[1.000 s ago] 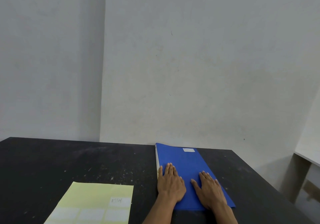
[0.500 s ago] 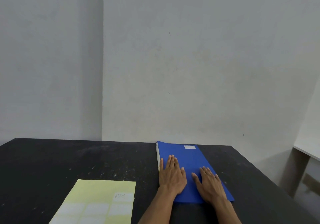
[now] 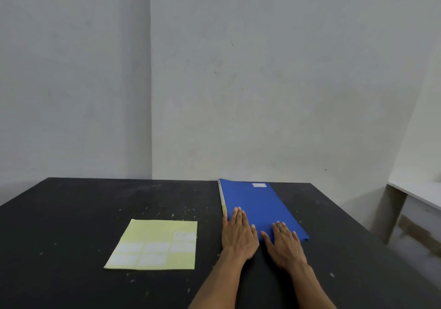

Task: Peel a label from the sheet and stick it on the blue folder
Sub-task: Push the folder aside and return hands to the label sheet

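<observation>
Already a white label [image 3: 259, 185] sits near the far edge of the blue folder [image 3: 253, 203], so the sticking looks done. Both the left hand [image 3: 238, 234] and right hand [image 3: 285, 243] press flat on its near end, fingers extended, holding nothing. Beside it on the dark surface [image 3: 71, 213] lies the yellow label sheet [image 3: 155, 232].

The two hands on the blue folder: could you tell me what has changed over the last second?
Only the view tilted down, showing the whole label sheet. Left hand and right hand stay flat on the blue folder, holding nothing.
</observation>
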